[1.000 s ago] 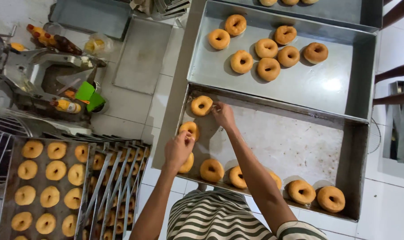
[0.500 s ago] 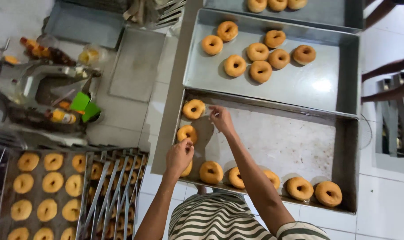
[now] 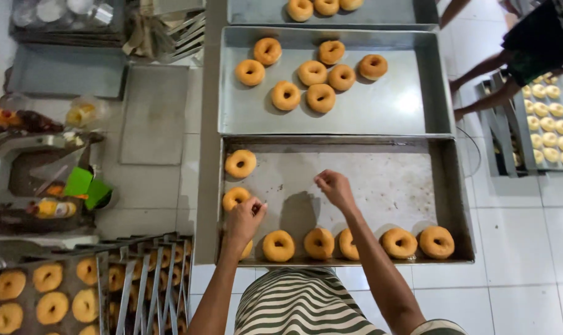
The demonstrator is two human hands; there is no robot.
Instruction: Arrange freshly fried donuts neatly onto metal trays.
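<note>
Doughnuts [image 3: 240,164] beside hands — second tray [image 3: 418,105] beyond

Doughnuts [image 3: 319,243] along near edge in near tray [image 3: 387,180]; second tray [image 3: 405,105] behind.

The middle of the near rectangular metal tray [image 3: 443,186] lies bare, wide enough for both hands. Golden ring doughnuts line its near edge [image 3: 319,243] and left side [image 3: 240,164], and raised walls hem it in. The far metal tray [image 3: 418,99] is bare on the right.
</note>
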